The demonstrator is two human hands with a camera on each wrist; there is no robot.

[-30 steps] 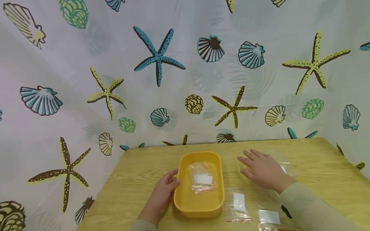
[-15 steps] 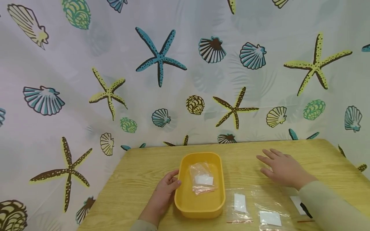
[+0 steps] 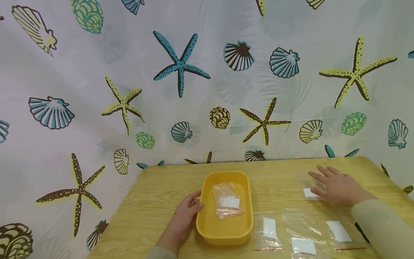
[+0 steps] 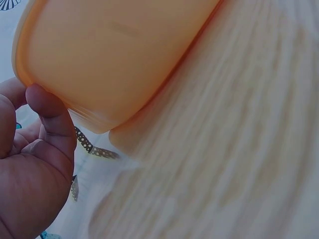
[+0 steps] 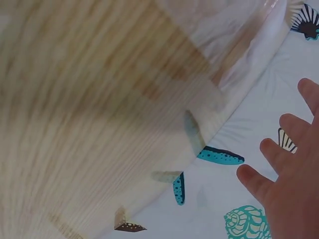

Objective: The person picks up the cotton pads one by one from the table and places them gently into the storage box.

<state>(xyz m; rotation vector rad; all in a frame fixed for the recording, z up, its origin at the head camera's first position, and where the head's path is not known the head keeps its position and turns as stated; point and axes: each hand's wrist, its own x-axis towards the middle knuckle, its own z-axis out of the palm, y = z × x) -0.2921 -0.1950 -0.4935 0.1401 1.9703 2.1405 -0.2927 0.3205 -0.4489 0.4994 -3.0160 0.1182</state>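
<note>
My left hand (image 3: 185, 215) grips the left side of a yellow plastic tray (image 3: 201, 230), its thumb at the rim. In the left wrist view, the thumb and fingers (image 4: 52, 112) pinch the tray's edge (image 4: 164, 82). Inside the tray lies a clear zip bag (image 3: 223, 190) with a white insert. My right hand (image 3: 343, 187), fingers spread and fairly straight, hovers over the back right of the table. It partly covers another clear bag with a white insert (image 3: 310, 193). The right wrist view shows these fingers (image 5: 281, 154) with nothing gripped.
Several clear zip bags with white inserts lie right of the tray, such as the near bag (image 3: 269, 228), the middle bag (image 3: 303, 245) and the right bag (image 3: 339, 231). A dark object (image 3: 361, 232) shows beside the right sleeve. A shell-patterned curtain (image 3: 207, 82) hangs behind the wooden table (image 3: 155, 201).
My right hand has moved to the right, uncovering the right-hand bag and the white insert of the back bag. The left hand keeps its grip on the tray.
</note>
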